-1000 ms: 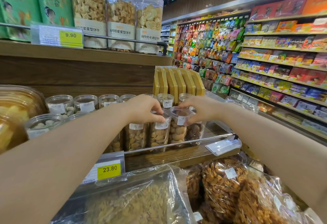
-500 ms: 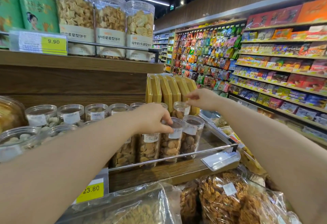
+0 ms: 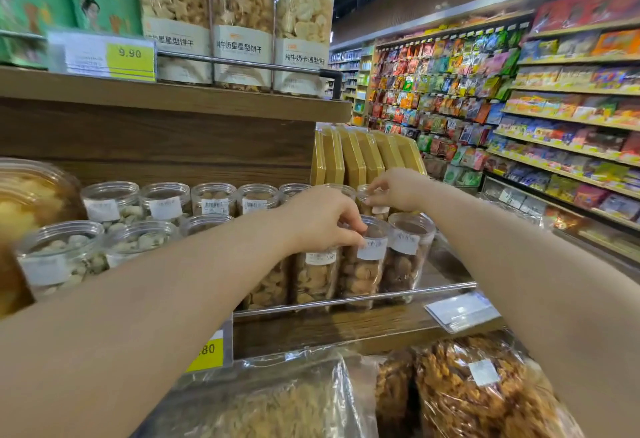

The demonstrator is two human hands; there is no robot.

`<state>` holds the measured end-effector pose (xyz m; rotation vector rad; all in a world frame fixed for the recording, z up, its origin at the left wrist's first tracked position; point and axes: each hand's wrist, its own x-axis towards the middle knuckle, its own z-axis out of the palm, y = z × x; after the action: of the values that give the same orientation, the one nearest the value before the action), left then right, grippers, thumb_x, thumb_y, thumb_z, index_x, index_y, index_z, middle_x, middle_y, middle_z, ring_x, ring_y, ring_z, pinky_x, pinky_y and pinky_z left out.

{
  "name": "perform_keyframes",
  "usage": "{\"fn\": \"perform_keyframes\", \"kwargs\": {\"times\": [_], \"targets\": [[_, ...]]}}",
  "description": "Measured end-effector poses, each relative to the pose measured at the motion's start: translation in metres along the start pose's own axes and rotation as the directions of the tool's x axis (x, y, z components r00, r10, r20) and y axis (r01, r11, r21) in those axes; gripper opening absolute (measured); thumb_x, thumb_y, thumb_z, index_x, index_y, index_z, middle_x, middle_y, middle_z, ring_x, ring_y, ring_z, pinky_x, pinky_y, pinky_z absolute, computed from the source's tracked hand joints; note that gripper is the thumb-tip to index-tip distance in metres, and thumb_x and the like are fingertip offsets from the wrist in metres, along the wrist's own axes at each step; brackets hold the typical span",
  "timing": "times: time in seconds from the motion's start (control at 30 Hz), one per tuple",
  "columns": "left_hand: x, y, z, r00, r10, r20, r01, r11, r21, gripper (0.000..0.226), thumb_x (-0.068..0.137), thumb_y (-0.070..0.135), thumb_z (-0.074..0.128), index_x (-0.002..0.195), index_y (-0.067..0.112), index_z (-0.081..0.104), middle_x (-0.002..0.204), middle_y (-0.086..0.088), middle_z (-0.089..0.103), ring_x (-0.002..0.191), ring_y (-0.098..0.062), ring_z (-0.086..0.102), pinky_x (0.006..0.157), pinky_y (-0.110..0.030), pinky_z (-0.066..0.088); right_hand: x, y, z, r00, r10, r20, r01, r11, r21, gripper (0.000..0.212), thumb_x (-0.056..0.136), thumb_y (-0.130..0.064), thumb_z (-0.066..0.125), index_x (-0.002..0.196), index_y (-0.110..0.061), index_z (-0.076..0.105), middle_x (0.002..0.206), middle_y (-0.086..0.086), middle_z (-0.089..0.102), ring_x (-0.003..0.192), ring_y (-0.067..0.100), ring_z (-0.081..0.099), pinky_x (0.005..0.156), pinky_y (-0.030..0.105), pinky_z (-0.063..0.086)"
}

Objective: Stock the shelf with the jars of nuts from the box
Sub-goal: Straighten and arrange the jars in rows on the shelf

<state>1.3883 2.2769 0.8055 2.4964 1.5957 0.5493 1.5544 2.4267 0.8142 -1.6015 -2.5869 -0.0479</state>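
Supermarket aisle, wooden shelf carrying two rows of nut jars behind a metal rail. I'm seeing the left hand gripping the lid of a front-row jar, fingers curling over its rim. The right hand is pinching the lid of a back-row jar just behind. Both jars are standing upright on the shelf. Rows are looking mostly filled; bare shelf is showing right of the end jar. No box in view, so I'm judging it near done but can't confirm.

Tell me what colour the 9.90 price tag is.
The price tag is yellow and white; head view shows it.
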Motion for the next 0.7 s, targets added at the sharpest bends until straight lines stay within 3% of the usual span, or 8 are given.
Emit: {"fn": "perform_keyframes", "kwargs": {"times": [0.17,0.27,0.37,0.47,0.6,0.7], "targets": [[0.0,0.002,-0.001,1.0,-0.02,0.001,0.02,1.0,-0.004,0.032,0.085,0.039,0.067,0.113,0.025,0.069,0.112,0.01,0.066,0.103,-0.006,0.058,0.093,-0.031,0.048,-0.005,-0.003,-0.009,0.997,-0.009,0.081,0.011,1.0,-0.025,0.055,0.089,-0.054,0.053,0.133,-0.021,0.053,0.137,0.005,0.051,0.122,0.025,0.049,0.103,0.039,0.04],[-0.001,0.004,-0.002,0.999,-0.03,0.011,0.03,1.0,-0.002,0.031,0.085,0.039,0.067,0.113,0.025,0.069,0.113,0.009,0.066,0.104,-0.007,0.057,0.094,-0.031,0.047,-0.02,0.004,-0.021,1.0,-0.023,0.008,0.023,1.0,0.017,0.054,0.092,-0.05,0.049,0.136,-0.02,0.05,0.14,0.003,0.05,0.126,0.023,0.048,0.106,0.039,0.038],[-0.002,0.006,-0.002,0.999,-0.041,0.011,0.041,0.999,0.002,0.031,0.086,0.038,0.066,0.113,0.024,0.069,0.114,0.009,0.065,0.106,-0.008,0.057,0.093,-0.028,0.045,-0.046,0.012,-0.037,0.998,-0.04,0.038,0.037,0.996,0.08,0.038,0.09,-0.051,0.052,0.104,-0.02,0.069,0.105,0.0,0.068,0.095,0.017,0.062,0.085,0.032,0.049],[-0.002,0.007,-0.003,0.998,-0.056,0.01,0.056,0.998,0.0,0.03,0.085,0.037,0.067,0.112,0.025,0.07,0.113,0.01,0.065,0.107,-0.008,0.056,0.087,-0.023,0.042,-0.074,0.007,-0.048,0.992,-0.046,0.114,0.039,0.997,0.066,0.055,0.085,-0.063,0.049,0.087,-0.011,0.068,0.081,0.001,0.062,0.074,0.016,0.057,0.071,0.03,0.047],[-0.003,0.008,-0.002,0.998,-0.06,0.012,0.061,0.998,-0.015,0.028,0.086,0.036,0.067,0.112,0.026,0.069,0.11,0.012,0.064,0.101,-0.005,0.055,0.081,-0.02,0.036,-0.098,-0.001,-0.044,0.981,-0.068,0.181,0.084,0.993,-0.086,0.057,0.073,-0.073,0.056,0.098,-0.023,0.068,0.096,-0.006,0.066,0.089,0.013,0.06,0.082,0.032,0.049],[-0.003,0.008,-0.001,0.998,-0.058,0.013,0.058,0.998,-0.013,0.029,0.086,0.037,0.067,0.113,0.026,0.069,0.114,0.011,0.064,0.1,-0.004,0.053,0.083,-0.021,0.037,-0.104,0.0,-0.035,0.985,-0.128,0.119,0.142,0.984,-0.112,0.043,0.079,-0.05,0.068,0.109,-0.02,0.063,0.104,-0.002,0.062,0.098,0.018,0.058,0.083,0.032,0.047]]}}
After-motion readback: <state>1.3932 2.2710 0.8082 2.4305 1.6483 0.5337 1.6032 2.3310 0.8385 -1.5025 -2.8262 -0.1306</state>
